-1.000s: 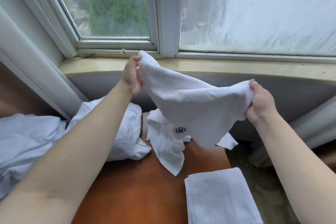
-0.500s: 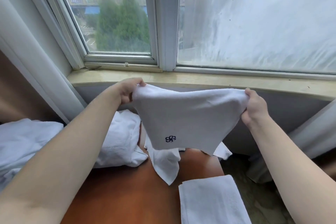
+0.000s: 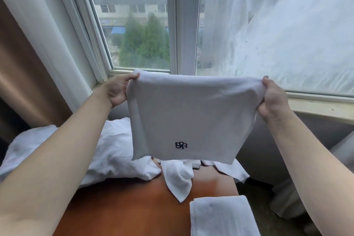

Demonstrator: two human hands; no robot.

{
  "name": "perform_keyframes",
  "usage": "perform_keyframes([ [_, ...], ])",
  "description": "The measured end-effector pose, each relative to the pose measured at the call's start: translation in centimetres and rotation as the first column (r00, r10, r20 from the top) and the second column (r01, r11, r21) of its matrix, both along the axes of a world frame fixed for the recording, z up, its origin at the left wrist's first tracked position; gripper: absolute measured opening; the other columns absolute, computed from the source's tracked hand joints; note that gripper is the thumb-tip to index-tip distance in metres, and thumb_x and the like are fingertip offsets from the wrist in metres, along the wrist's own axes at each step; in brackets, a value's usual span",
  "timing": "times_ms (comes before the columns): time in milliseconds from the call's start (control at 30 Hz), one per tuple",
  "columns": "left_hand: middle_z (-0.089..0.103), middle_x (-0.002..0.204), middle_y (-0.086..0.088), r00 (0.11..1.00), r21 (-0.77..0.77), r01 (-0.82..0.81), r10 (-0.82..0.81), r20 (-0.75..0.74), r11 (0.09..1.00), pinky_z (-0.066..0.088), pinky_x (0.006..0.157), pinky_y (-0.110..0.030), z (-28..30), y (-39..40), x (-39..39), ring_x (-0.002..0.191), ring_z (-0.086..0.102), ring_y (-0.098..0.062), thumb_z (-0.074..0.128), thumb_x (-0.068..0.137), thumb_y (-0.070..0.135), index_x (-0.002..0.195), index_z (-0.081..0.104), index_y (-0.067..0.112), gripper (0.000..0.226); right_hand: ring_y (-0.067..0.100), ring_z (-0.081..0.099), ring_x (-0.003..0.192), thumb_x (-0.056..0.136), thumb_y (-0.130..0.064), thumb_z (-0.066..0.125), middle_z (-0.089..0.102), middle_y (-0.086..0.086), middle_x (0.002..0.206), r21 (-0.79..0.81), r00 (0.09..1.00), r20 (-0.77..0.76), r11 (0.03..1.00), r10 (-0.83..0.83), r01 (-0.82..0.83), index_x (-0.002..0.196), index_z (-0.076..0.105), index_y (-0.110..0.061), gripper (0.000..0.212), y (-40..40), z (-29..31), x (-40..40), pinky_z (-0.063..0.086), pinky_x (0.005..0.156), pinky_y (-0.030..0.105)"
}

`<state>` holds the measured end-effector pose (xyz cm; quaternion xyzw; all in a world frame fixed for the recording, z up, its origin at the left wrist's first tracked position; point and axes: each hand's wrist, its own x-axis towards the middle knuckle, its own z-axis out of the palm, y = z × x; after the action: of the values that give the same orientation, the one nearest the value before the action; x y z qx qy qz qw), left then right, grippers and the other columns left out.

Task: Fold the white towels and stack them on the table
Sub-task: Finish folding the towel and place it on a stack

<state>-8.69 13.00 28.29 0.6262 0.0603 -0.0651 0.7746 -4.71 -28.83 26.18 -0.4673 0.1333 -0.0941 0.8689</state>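
A white towel [image 3: 191, 113] with a small dark flower logo hangs flat in the air, stretched between my hands above the table. My left hand [image 3: 118, 90] pinches its top left corner and my right hand [image 3: 272, 99] grips its top right corner. Below it, crumpled unfolded towels [image 3: 178, 178] lie on the far part of the orange-brown table [image 3: 124, 212]. A folded white towel [image 3: 222, 216] lies flat at the table's near right corner.
A large heap of white linen [image 3: 107, 155] spills over the table's left side. The window sill [image 3: 321, 107] and window run behind, with curtains [image 3: 28, 59] at left and a sheer one at right. Floor lies right of the table.
Both hands have risen and pulled apart, so the slack, sagging towel now hangs taut and flat with a straight top edge. The view has tilted upward.
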Motion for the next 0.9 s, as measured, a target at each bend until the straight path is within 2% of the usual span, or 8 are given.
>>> perform_keyframes([
  [133,0.076,0.078,0.0,0.97,-0.078,-0.244,0.243,-0.021,0.967,0.06,0.066,-0.024,-0.8,1.5,-1.6,0.072,0.074,-0.01,0.06,0.1,0.027,0.078,0.078,0.012,0.032,0.013,0.062,0.082,0.1,-0.014,0.061,0.064,0.001,0.089,-0.145,0.999,-0.054,0.989,0.002,-0.01,0.09,0.063,-0.01,0.01,0.6,-0.3,0.7,0.054,0.073,0.026],
  [267,0.068,0.059,0.004,0.898,-0.154,-0.437,0.439,-0.025,0.886,0.057,0.059,-0.021,-0.7,2.2,-3.2,0.056,0.068,-0.007,0.062,0.1,0.029,0.079,0.062,0.016,0.024,0.014,0.063,0.074,0.1,-0.017,0.062,0.064,0.005,0.089,-0.233,0.986,-0.096,0.96,0.139,-0.158,0.088,0.064,-0.007,0.015,1.0,1.0,2.3,0.054,0.073,0.029],
  [367,0.075,0.079,-0.002,0.889,-0.308,-0.417,0.454,0.055,0.855,0.059,0.079,-0.025,-0.7,3.0,-4.8,0.079,0.072,-0.012,0.061,0.098,0.034,0.095,0.069,0.011,0.025,0.011,0.05,0.051,0.098,-0.048,0.06,0.054,-0.003,0.066,-0.214,0.956,-0.112,0.933,0.27,-0.289,0.092,0.06,-0.012,0.037,1.1,1.9,2.6,0.046,0.053,0.025],
  [433,0.075,0.09,-0.005,0.918,-0.192,-0.388,0.397,0.009,0.902,0.058,0.082,-0.028,-1.9,3.5,-6.1,0.089,0.071,-0.017,0.061,0.098,0.034,0.111,0.069,0.009,0.029,0.015,0.048,0.056,0.093,-0.06,0.06,0.055,0.001,0.07,-0.373,0.888,-0.267,0.809,0.375,-0.454,0.098,0.06,-0.015,0.045,2.0,0.9,2.0,0.047,0.056,0.027],
  [500,0.073,0.08,-0.002,0.896,-0.026,-0.442,0.44,-0.067,0.897,0.059,0.065,-0.024,-3.6,4.1,-7.1,0.074,0.07,-0.015,0.065,0.098,0.025,0.108,0.067,0.01,0.018,0.014,0.057,0.053,0.095,-0.043,0.066,0.062,0.0,0.065,-0.45,0.833,-0.37,0.705,0.411,-0.548,0.093,0.062,-0.014,0.029,3.3,-1.0,1.2,0.051,0.053,0.024],
  [567,0.07,0.066,0.002,0.842,0.009,-0.533,0.532,-0.087,0.846,0.056,0.054,-0.021,-4.5,5.1,-7.6,0.058,0.067,-0.009,0.068,0.096,0.019,0.092,0.066,0.012,0.009,0.01,0.054,0.044,0.096,-0.031,0.068,0.059,-0.003,0.056,-0.429,0.841,-0.372,0.731,0.393,-0.531,0.083,0.06,-0.017,0.021,4.4,-1.7,0.6,0.045,0.042,0.019],
  [767,0.074,0.074,0.002,0.834,-0.06,-0.547,0.55,0.055,0.835,0.059,0.067,-0.023,-2.7,8.8,-7.6,0.069,0.071,-0.009,0.064,0.099,0.018,0.091,0.069,0.013,0.01,0.015,0.063,0.067,0.093,-0.019,0.07,0.069,0.006,0.077,-0.244,0.907,-0.147,0.875,0.394,-0.419,0.108,0.066,-0.002,0.022,6.6,-0.6,-0.5,0.053,0.063,0.025],
  [900,0.07,0.063,0.007,0.886,0.182,-0.459,0.464,0.018,0.87,0.053,0.054,-0.018,-2.3,11.7,-7.4,0.056,0.064,-0.004,0.054,0.105,0.016,0.086,0.064,0.017,0.022,0.011,0.062,0.07,0.094,-0.001,0.064,0.068,0.002,0.086,-0.286,0.91,-0.17,0.865,0.378,-0.413,0.116,0.058,-0.012,0.025,8.9,-0.5,-2.0,0.053,0.053,0.019],
])
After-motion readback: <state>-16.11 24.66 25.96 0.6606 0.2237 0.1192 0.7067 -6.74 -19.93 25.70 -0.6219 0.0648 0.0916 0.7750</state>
